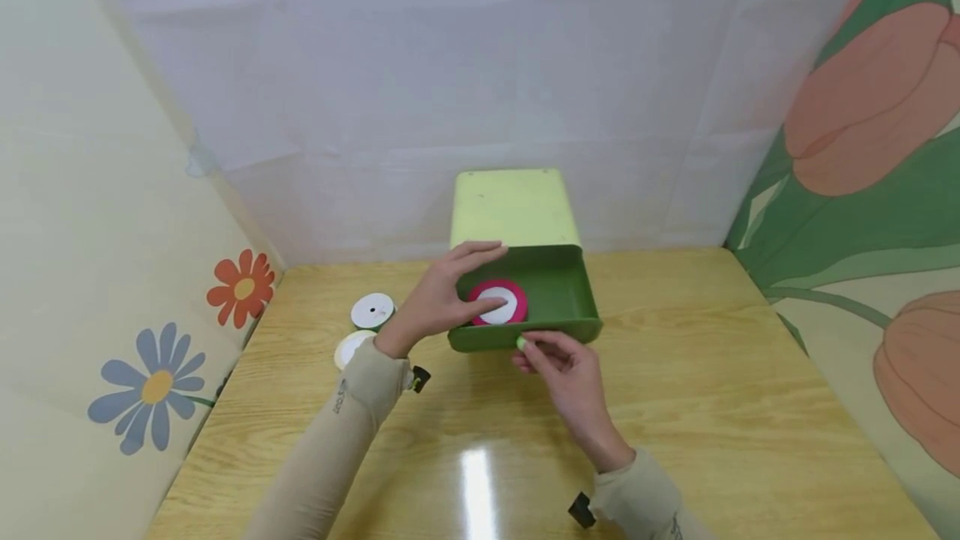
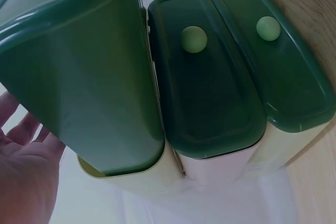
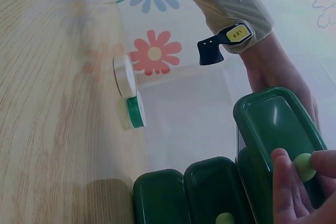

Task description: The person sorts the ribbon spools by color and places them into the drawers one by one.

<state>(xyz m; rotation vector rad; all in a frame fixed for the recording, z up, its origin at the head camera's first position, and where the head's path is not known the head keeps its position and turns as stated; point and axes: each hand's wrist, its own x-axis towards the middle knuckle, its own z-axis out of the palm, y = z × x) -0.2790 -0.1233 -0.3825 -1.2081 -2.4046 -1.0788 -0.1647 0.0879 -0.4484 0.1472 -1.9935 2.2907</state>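
Note:
A small light-green cabinet [image 1: 513, 207] has its dark green top drawer [image 1: 555, 286] pulled out. Inside, on the drawer's left, lies a roll of pink ribbon [image 1: 519, 292] with a white centre. My left hand [image 1: 431, 298] is at the drawer's left side, its thumb reaching over the roll and its fingers extended toward the cabinet front. In the left wrist view, those fingers [image 2: 23, 129] are beside the drawer wall. With thumb and fingers, my right hand [image 1: 566, 373] pinches the drawer's round light-green knob [image 3: 304, 167].
Two ribbon spools, one with green ribbon [image 3: 135, 111] and one whitish [image 3: 124, 76], are on the wooden table [image 1: 712, 373] left of the cabinet. Two closed drawers [image 2: 210, 93] with round knobs sit below the open one. A white wall [image 1: 390, 107] stands behind.

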